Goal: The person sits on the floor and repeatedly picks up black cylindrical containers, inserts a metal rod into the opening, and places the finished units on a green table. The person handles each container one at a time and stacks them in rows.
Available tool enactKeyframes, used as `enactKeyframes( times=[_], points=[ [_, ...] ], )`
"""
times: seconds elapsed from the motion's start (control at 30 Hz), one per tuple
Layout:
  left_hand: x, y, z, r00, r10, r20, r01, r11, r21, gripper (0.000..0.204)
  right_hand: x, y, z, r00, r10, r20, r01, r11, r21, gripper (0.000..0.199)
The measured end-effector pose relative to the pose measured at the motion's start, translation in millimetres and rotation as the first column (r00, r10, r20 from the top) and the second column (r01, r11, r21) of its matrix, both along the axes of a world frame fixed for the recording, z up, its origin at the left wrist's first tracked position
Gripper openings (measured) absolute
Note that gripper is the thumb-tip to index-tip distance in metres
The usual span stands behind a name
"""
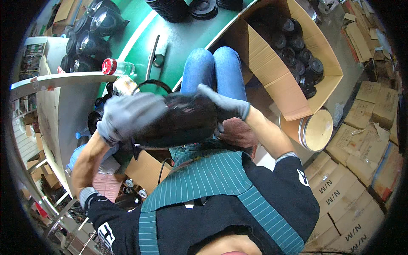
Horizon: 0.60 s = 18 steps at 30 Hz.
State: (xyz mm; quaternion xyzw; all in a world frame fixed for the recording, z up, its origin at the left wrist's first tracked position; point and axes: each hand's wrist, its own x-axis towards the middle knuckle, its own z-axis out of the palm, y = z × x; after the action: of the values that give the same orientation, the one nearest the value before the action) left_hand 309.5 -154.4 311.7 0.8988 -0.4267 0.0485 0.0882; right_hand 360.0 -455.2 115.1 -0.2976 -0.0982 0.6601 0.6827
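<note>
Over my lap I hold a dark, glossy, rounded vessel point(180, 121) on its side; its exact kind is hard to make out. My left hand point(131, 114), in a grey glove and smeared by motion, is closed about the vessel's left end. At its right end my right hand point(225, 104), also gloved in grey, grips with fingers over the top. A thin black loop point(157, 84) shows just beyond the vessel; whether it joins it, I cannot tell. Past the left hand, a clear jar with a red lid point(109, 66) lies on the green table point(174, 49).
Dark pots with clear parts point(91, 40) are heaped at the table's far left. Stacks of black discs point(170, 9) stand at the far edge. An open carton point(276, 74) holding black round parts is on the right, beside a round drum point(318, 129) and stacked boxes point(340, 199).
</note>
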Motion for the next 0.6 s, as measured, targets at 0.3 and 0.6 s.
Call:
enactKeyframes(
  times=[0.3, 0.6],
  points=[
    [-62.5, 81.6, -121.0, 0.217, 0.1, -0.971, -0.947, 0.262, -0.185, 0.048, -32.5, 26.2, 57.5, 0.061, -0.765, 0.641, 0.6, 0.542, 0.589, 0.106],
    [-23.3, -18.0, 3.1, 0.98, 0.175, -0.09, -0.174, 0.984, 0.027, 0.049, -38.8, 9.0, -13.9, 0.426, -0.512, 0.746, 0.557, 0.798, 0.23, 0.056]
  ],
)
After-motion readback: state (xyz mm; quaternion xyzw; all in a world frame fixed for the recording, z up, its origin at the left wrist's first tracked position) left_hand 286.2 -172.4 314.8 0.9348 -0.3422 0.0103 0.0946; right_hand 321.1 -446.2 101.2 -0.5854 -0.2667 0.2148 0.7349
